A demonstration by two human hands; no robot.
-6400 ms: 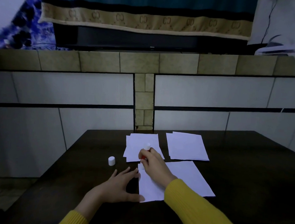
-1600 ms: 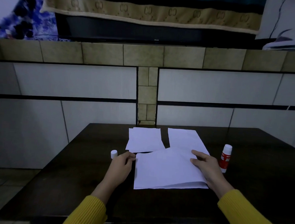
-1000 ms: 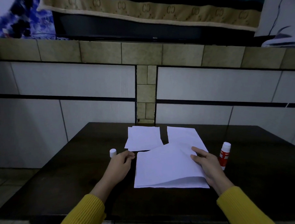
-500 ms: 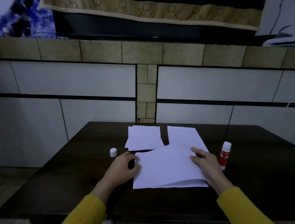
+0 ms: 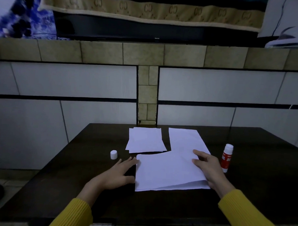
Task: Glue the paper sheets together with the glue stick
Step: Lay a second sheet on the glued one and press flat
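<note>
Two white sheets (image 5: 166,171) lie stacked on the dark table (image 5: 73,191) in front of me, the upper one slightly lifted at its near right edge. My left hand (image 5: 118,174) rests flat with spread fingers against the stack's left edge. My right hand (image 5: 208,166) presses on the top sheet's right side. The red and white glue stick (image 5: 227,157) stands upright and uncapped just right of my right hand. Its white cap (image 5: 113,154) stands left of the sheets.
A small pile of white sheets (image 5: 145,140) lies at the back of the table, and another sheet (image 5: 184,138) lies to its right, partly under the stack. A tiled wall (image 5: 146,85) rises right behind the table.
The glue stick went from my right hand to standing at the right. A second sheet was laid over the near one. My left hand has opened flat at the stack's left edge.
</note>
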